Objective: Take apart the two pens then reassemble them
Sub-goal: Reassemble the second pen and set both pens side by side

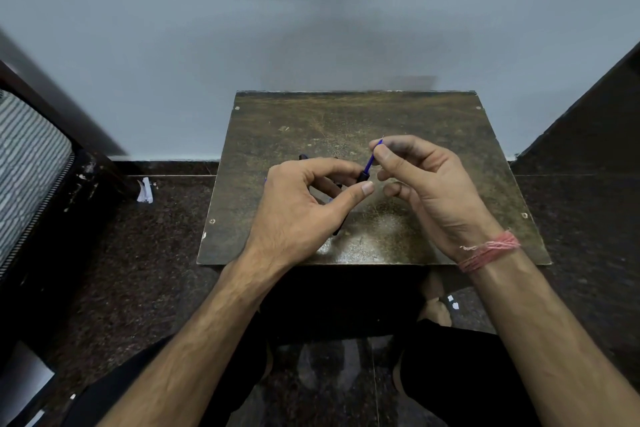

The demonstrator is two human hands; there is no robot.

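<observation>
We pinch the refill point(371, 160) in the right hand point(426, 184), slanting down-left into the barrel point(362, 176) gripped by the left hand point(304, 204)

Blue refill point(371, 160) entering black barrel point(362, 176).

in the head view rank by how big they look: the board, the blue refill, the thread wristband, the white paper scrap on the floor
1. board
2. thread wristband
3. and 4. unsure: blue refill and white paper scrap look alike in size, and the refill is partly hidden.
</observation>
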